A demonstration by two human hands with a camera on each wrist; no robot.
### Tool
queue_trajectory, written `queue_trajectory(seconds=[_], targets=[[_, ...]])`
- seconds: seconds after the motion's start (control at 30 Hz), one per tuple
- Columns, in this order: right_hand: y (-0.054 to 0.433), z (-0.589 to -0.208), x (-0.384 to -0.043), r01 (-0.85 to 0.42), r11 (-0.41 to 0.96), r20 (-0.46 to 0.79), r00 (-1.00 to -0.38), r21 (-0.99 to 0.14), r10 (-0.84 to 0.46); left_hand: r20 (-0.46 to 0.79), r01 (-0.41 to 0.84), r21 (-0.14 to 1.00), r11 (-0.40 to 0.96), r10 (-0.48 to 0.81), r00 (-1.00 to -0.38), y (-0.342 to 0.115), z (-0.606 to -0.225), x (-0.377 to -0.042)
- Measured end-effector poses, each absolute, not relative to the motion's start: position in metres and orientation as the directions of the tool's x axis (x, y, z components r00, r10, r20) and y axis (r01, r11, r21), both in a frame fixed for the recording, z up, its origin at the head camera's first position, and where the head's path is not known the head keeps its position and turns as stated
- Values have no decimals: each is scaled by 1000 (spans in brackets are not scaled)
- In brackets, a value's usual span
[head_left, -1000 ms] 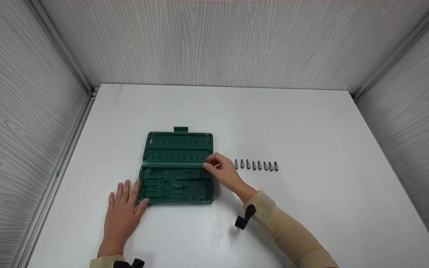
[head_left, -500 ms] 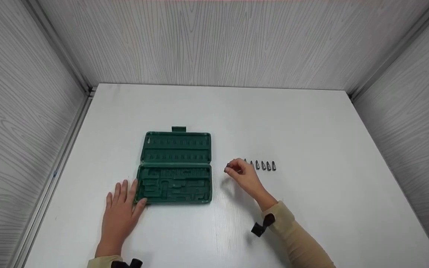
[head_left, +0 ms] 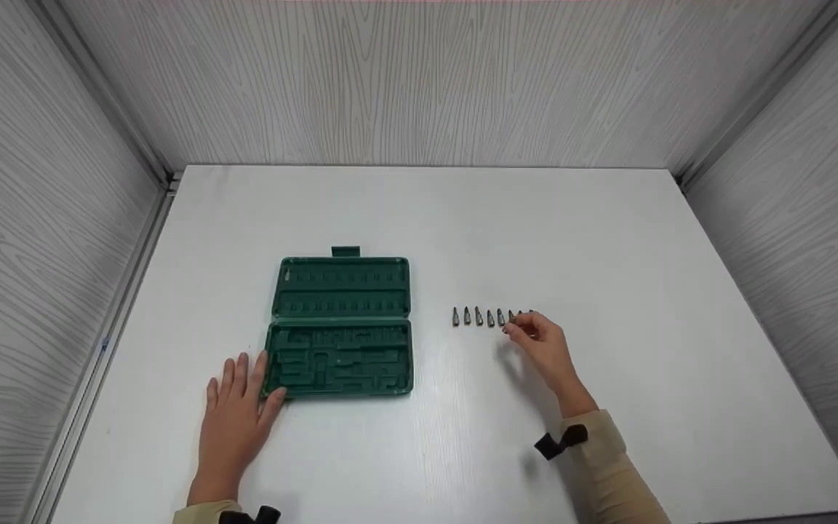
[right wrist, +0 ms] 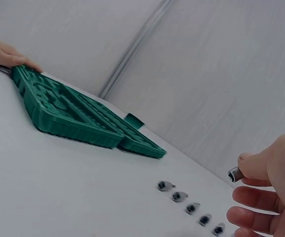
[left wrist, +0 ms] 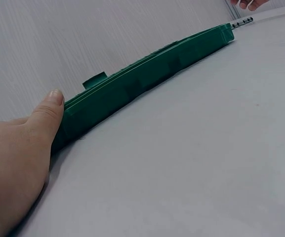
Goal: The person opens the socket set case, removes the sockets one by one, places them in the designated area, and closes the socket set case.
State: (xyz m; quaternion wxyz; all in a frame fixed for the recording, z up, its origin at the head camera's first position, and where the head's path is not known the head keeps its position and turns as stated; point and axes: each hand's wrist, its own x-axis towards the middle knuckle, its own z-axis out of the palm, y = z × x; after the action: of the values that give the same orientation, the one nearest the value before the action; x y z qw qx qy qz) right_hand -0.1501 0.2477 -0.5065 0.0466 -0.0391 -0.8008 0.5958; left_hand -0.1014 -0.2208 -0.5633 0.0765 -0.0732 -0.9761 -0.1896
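Note:
An open green plastic tool case (head_left: pixel 339 393) lies on the table, its moulded recesses facing up. My left hand (head_left: pixel 230 429) lies flat at its near left corner, fingers straight, thumb along the front edge. Thumb and index finger of my right hand (head_left: pixel 543 346) pinch a small metal socket (right wrist: pixel 235 174), its hollow end showing in the right wrist view. That hand is over the right end of a row of several similar sockets (head_left: pixel 479 316) standing right of the case, and partly covers the row's last ones. The right wrist view shows their dark openings.
The case's lid (head_left: pixel 342 302) is folded back, with its latch tab (head_left: pixel 346 251) at the far side. A small light mark (head_left: pixel 287 276) shows in the lid's upper left recess. Wood-grained panels (head_left: pixel 419 87) enclose the white table (head_left: pixel 572 225) at back and sides.
My right hand has moved from the case's right edge rightward along the row to its far end, uncovering the left sockets. My left hand stays at the case's corner.

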Motion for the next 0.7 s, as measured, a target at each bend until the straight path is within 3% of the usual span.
queue_trajectory(seconds=[0.27, 0.7], targets=[[294, -522, -158, 73, 476, 62, -963, -876, 262, 180, 177, 368, 913, 117, -977, -220, -563, -102], [313, -530, -172, 130, 596, 18, -972, -792, 236, 170, 173, 357, 918, 118, -978, -221, -563, -100]])
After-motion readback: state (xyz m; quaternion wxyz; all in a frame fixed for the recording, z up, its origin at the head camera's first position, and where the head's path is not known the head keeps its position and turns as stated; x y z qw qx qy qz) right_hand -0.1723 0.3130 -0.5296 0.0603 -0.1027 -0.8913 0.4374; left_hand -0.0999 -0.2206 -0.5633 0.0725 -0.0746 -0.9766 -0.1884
